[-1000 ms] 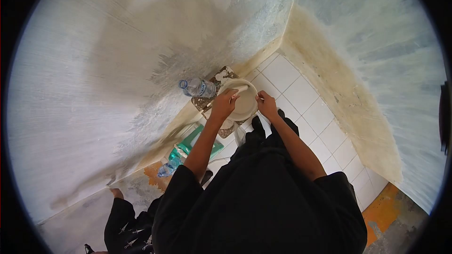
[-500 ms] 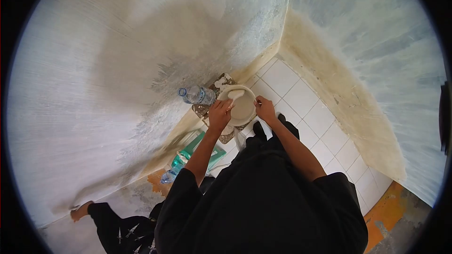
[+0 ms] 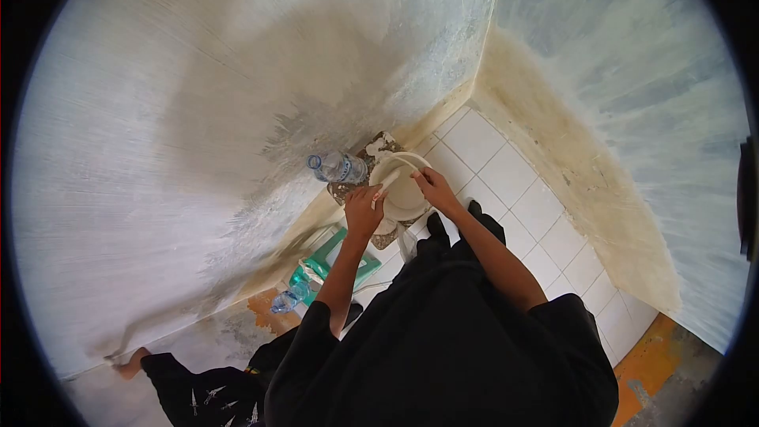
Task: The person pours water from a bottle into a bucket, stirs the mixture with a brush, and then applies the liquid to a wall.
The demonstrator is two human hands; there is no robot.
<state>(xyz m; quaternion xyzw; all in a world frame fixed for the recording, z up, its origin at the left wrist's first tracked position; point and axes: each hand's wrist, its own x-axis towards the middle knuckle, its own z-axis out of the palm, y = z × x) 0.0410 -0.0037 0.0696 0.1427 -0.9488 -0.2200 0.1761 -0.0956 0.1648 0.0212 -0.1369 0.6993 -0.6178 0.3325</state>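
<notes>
White round bucket (image 3: 405, 204) beside a clear blue-necked plastic bottle (image 3: 345, 168). Pale slender object (image 3: 389, 181) pinched in the left hand (image 3: 364, 210); right hand (image 3: 436, 191) over the rim, grip unclear.

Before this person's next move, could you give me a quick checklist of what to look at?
1. Left hand has hold of the pale tool: ok.
2. Bucket upright, opening facing up: ok.
3. Right hand at the bucket's rim side: ok; firmness of its hold: cannot tell.
4. Clear bottle beside the bucket, not in it: ok.
5. How full the bucket is: cannot tell.
6. Other person's patterned clothing away from the bucket: ok.
</notes>
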